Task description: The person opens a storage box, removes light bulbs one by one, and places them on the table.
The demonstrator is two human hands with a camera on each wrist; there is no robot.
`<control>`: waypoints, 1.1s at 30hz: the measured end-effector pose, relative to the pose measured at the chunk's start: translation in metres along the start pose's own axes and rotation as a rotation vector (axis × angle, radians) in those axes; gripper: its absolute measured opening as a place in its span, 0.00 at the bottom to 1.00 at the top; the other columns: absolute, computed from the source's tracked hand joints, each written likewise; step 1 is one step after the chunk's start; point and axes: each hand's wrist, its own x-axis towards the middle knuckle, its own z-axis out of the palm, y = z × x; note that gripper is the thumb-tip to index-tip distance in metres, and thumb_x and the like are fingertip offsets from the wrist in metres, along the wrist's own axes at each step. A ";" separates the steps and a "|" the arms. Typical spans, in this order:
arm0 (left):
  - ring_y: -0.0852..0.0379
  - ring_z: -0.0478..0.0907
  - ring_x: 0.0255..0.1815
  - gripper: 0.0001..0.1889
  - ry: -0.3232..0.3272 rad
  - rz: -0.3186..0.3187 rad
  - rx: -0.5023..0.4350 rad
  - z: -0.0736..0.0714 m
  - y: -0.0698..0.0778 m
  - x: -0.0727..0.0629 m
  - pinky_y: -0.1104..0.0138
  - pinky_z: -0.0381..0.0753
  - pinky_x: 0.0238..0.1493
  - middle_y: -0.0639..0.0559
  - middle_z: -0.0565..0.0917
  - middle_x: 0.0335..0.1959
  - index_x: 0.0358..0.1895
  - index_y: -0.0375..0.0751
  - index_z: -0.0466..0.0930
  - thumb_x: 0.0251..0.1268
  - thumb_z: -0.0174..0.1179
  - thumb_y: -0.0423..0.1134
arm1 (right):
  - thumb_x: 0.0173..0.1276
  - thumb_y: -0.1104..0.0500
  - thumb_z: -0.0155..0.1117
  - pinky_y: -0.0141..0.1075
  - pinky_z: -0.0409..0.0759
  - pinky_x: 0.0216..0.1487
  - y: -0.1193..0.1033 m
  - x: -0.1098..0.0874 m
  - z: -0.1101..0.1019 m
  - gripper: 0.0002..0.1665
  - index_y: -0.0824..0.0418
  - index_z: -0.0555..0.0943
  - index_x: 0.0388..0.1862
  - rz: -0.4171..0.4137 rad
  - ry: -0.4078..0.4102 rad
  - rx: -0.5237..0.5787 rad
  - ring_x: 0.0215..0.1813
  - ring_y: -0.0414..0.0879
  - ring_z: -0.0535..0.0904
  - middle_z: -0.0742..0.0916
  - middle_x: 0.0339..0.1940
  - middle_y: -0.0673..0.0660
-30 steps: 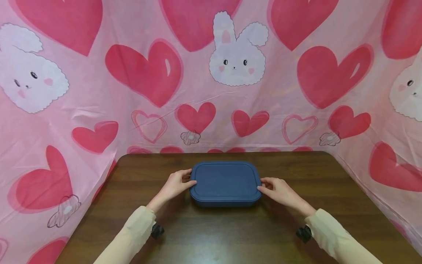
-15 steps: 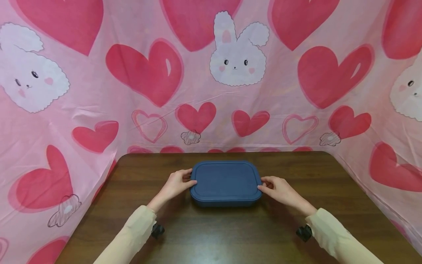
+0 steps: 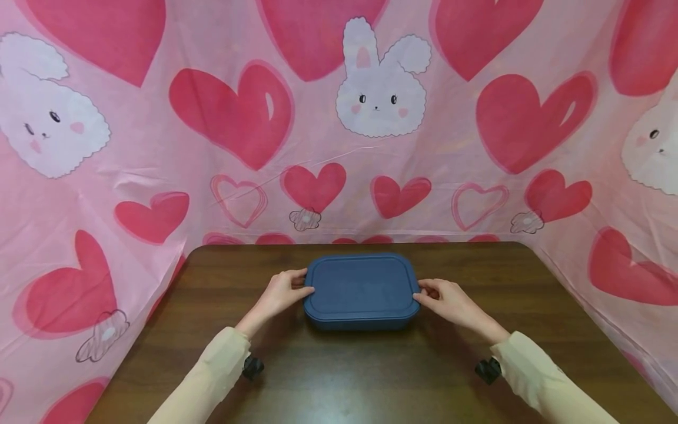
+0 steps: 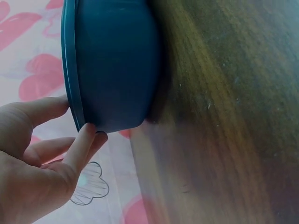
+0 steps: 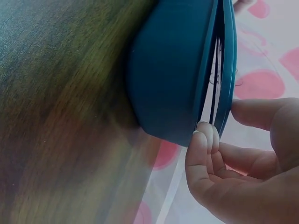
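Observation:
A dark blue lidded container sits on the table, its lid point(image 3: 362, 285) above the body point(image 3: 362, 325) in the head view. My left hand point(image 3: 281, 293) pinches the lid's left edge, thumb on top. In the left wrist view, fingertips point(image 4: 86, 133) touch under the rim. My right hand point(image 3: 447, 300) pinches the right edge of the lid the same way. In the right wrist view, a gap shows between the lid point(image 5: 228, 60) and the container body point(image 5: 166, 70), with fingertips under the lid. The container's inside is mostly hidden.
A brown wooden table point(image 3: 339, 377) lies under the container. Pink cloth point(image 3: 413, 153) printed with hearts and rabbits hangs behind it and at both sides. A black device point(image 3: 253, 368) sits below the left sleeve, another device point(image 3: 488, 371) below the right.
The lid's far edge has risen slightly, and both hands have shifted a little upward with it. The container body stays nearly in place.

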 end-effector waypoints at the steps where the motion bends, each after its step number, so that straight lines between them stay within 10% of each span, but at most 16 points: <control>1: 0.42 0.85 0.56 0.30 -0.001 0.001 0.002 -0.001 0.001 0.000 0.54 0.85 0.54 0.31 0.80 0.61 0.66 0.26 0.72 0.63 0.67 0.38 | 0.71 0.52 0.63 0.28 0.71 0.32 -0.001 0.000 0.000 0.27 0.72 0.78 0.59 0.001 0.002 0.000 0.34 0.43 0.74 0.82 0.31 0.52; 33: 0.45 0.89 0.45 0.27 0.095 -0.102 0.068 -0.055 -0.010 -0.026 0.54 0.87 0.50 0.33 0.86 0.53 0.63 0.31 0.77 0.62 0.68 0.39 | 0.68 0.56 0.66 0.25 0.79 0.33 -0.047 0.009 0.034 0.28 0.74 0.77 0.60 -0.129 0.036 0.070 0.32 0.39 0.76 0.84 0.31 0.53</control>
